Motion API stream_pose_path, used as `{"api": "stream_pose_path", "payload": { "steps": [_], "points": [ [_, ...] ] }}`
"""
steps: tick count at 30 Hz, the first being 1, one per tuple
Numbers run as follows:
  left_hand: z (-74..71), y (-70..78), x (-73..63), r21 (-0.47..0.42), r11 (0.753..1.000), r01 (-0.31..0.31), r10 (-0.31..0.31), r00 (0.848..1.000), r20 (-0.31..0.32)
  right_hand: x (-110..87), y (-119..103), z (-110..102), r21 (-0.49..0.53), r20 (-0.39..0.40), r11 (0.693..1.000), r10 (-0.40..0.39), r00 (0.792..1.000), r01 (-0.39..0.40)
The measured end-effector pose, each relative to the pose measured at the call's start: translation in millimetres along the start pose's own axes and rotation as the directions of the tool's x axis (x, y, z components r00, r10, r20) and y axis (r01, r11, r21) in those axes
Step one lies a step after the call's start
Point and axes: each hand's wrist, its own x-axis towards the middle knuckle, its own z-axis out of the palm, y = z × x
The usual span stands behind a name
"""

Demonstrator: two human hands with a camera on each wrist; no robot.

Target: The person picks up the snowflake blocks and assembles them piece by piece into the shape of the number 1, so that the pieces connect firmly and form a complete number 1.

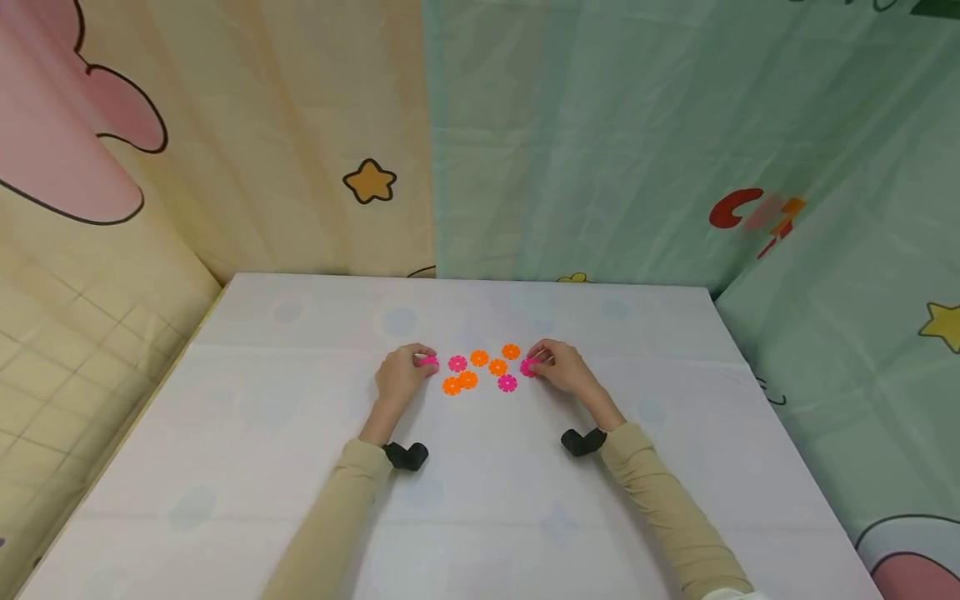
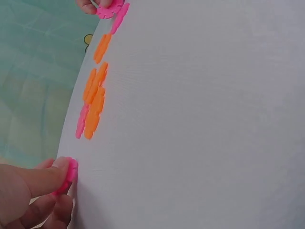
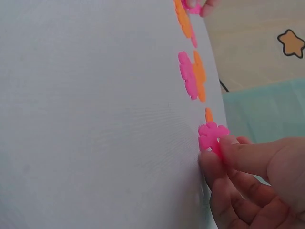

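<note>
My left hand (image 1: 399,374) pinches a pink snowflake disc (image 2: 72,171) between thumb and fingers at the left end of a small group of discs. At the other end, my right hand (image 1: 564,368) pinches another pink snowflake disc (image 3: 211,135), its notched edge showing past the fingertips. Between the hands, several orange discs lie on the table, among them one at the back (image 1: 511,352) and one in the middle (image 1: 498,367). Two front-left orange discs (image 1: 452,386) overlap in the head view. Two more pink discs lie there, one on the left (image 1: 457,363) and one at the front right (image 1: 507,383).
A white cloth with pale spots covers the table (image 1: 480,517). Printed curtains, yellowish (image 1: 300,150) and green (image 1: 585,150), hang behind it and along its sides. Black devices (image 1: 407,456) sit at both wrists, beside the beige sleeves (image 1: 322,525).
</note>
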Motion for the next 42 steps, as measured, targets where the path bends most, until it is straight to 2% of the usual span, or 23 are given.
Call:
{"api": "stream_pose_path", "payload": {
  "steps": [4,8,12,17,21,27,31,37,42],
  "points": [
    [-1.9,0.7,-1.0,-0.079,0.997,-0.019,0.017,1.000,-0.021,-0.2,-0.1,0.1,0.011,-0.038,1.000,-0.012,0.999,0.012],
    [-3.7,3.3,0.3,-0.171,0.984,-0.042,0.039,0.999,-0.022,-0.4,-0.7,-1.2,-0.002,-0.079,0.998,-0.058,0.995,0.058],
    [-4.4,6.8,2.7,-0.242,0.969,-0.045,0.045,0.999,-0.004,-0.5,-2.6,-0.5,-0.007,-0.107,0.995,-0.101,0.989,0.101],
    [-6.6,16.2,2.8,-0.322,0.946,-0.034,0.045,0.999,0.027,-0.5,-7.0,1.9,0.011,-0.159,0.984,-0.174,0.972,0.178],
    [-8.0,23.7,1.7,-0.329,0.943,-0.048,0.062,0.998,0.033,0.3,-11.8,3.4,0.042,-0.195,0.976,-0.203,0.960,0.215],
    [-7.4,31.7,1.2,-0.294,0.951,-0.095,0.105,0.994,0.019,2.9,-19.9,6.4,0.083,-0.216,0.969,-0.210,0.954,0.232],
    [-4.3,37.7,1.2,-0.321,0.942,-0.098,0.109,0.994,0.016,4.0,-24.7,8.7,0.108,-0.234,0.966,-0.203,0.951,0.233],
    [1.9,45.9,-1.2,-0.367,0.928,-0.068,0.092,0.995,0.047,4.0,-31.6,11.5,0.155,-0.267,0.949,-0.228,0.936,0.275],
    [3.0,50.4,-5.5,-0.432,0.902,-0.016,0.057,0.995,0.082,2.5,-38.6,13.9,0.182,-0.264,0.943,-0.226,0.938,0.279]
  ]
}}
